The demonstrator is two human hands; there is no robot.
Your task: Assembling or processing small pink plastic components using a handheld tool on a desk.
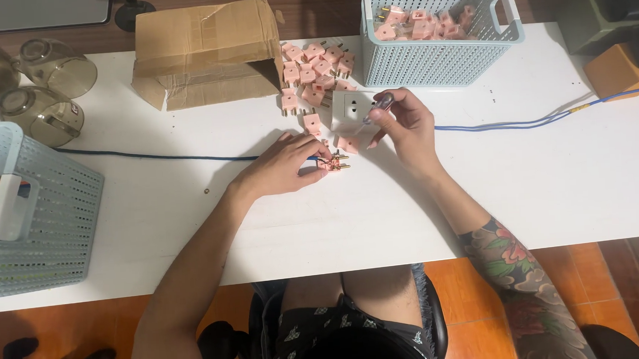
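Observation:
My left hand [284,164] rests on the white table [480,193] and pinches a small pink plug [335,161] with brass pins. A blue cable [151,157] runs from the left into that hand. My right hand [406,124] holds a small screwdriver [374,111] with its tip pointing down toward another pink piece [348,143]. A white wall socket plate [352,106] lies just behind the right hand. A pile of pink plugs [315,67] lies behind both hands.
A torn cardboard box [204,54] lies at the back. A pale blue basket [439,31] with pink plugs stands back right, another blue basket [33,209] at the left edge. Glass cups [41,88] sit back left. A blue wire [549,118] trails right. A tiny screw [208,190] lies loose.

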